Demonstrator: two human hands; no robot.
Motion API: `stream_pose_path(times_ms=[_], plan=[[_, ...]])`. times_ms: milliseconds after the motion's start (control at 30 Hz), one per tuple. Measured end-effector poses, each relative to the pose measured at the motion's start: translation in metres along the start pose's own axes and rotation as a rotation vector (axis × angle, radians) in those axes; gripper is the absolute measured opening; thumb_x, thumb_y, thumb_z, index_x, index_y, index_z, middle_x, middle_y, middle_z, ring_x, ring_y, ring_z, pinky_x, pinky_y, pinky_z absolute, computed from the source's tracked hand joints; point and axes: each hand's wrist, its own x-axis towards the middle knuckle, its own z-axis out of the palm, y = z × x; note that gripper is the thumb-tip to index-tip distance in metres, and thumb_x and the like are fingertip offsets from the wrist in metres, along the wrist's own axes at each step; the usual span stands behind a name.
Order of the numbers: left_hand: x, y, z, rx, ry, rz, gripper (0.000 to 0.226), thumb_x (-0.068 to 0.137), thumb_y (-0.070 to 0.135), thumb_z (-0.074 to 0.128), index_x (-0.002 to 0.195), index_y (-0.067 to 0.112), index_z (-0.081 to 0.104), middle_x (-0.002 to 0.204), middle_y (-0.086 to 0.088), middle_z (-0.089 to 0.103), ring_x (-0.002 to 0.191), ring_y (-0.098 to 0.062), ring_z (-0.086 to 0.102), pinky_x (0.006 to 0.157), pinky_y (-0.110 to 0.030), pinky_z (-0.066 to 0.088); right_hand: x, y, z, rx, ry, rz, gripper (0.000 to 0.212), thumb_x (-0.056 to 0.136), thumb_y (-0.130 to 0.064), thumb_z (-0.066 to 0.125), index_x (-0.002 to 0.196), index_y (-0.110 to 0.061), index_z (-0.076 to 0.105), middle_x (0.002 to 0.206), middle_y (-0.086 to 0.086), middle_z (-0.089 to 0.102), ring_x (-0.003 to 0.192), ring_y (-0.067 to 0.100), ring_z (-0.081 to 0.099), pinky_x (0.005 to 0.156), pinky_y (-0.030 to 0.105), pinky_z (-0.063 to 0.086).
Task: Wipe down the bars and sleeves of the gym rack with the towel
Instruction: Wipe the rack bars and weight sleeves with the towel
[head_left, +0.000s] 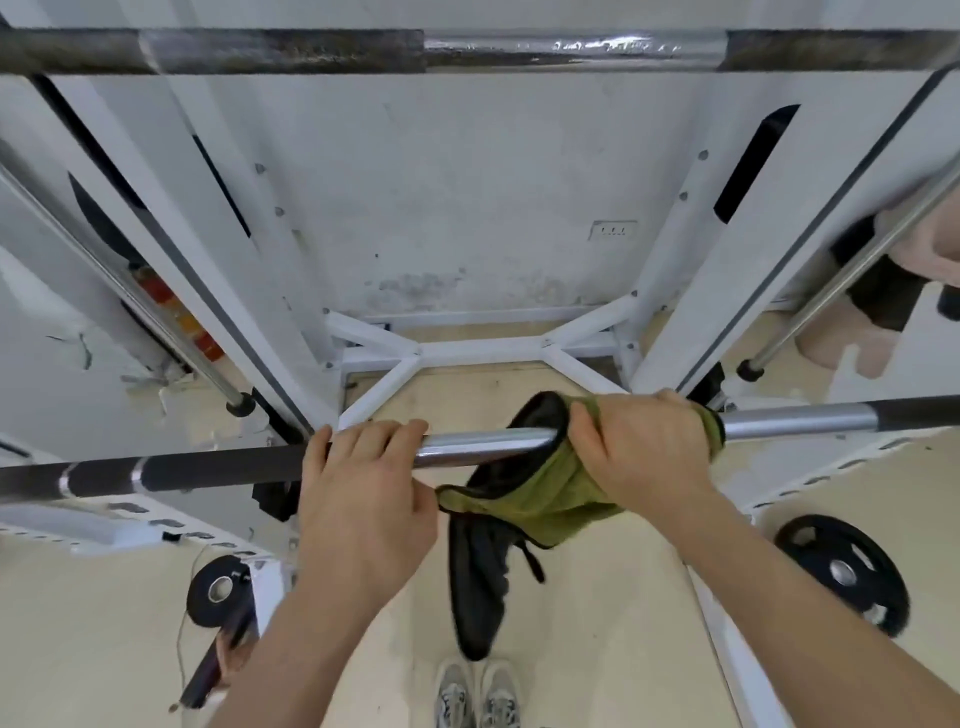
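Note:
A long barbell (483, 446) runs across the view at waist height, chrome in the middle and dark at both ends. My left hand (363, 483) rests over it left of centre, fingers curled across the top. My right hand (644, 452) grips a green and black towel (524, 499) wrapped round the bar right of centre. The towel's black part hangs down below the bar. A second bar (571, 49) crosses the top of the view, part chrome, part dark.
White rack uprights (218, 249) stand on both sides, joined by a white floor brace (483, 351). Chrome guide rods (156, 317) slant at left and right. Black weight plates lie on the floor at right (841, 571) and lower left (218, 590). My shoes (478, 696) show below.

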Motion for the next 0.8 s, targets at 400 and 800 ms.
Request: stream_pose_path(times_ms=[400,800], plan=[[0.010,0.075,0.036,-0.017,0.047,0.368,0.048,0.092,0.042,0.035,0.125,0.014,0.057,0.103,-0.006,0.063,0.093,-0.028,0.058,0.094,-0.046,0.043,-0.035,0.134,-0.002,0.002,0.068,0.073,0.040,0.092,-0.035,0.029,0.070,-0.017,0.058,0.065,-0.006,0.053,0.062,0.024,0.054,0.070,0.036,0.036],[0.054,0.249,0.082,0.091,0.076,0.538,0.041,0.094,0.046,0.029,0.089,0.018,0.058,0.064,-0.001,0.051,0.055,-0.023,0.048,0.055,-0.033,0.029,-0.059,0.290,-0.018,-0.006,0.068,0.105,0.043,0.095,-0.035,0.029,0.083,-0.017,0.066,0.077,-0.003,0.063,0.074,0.023,0.058,0.081,0.035,0.035]])
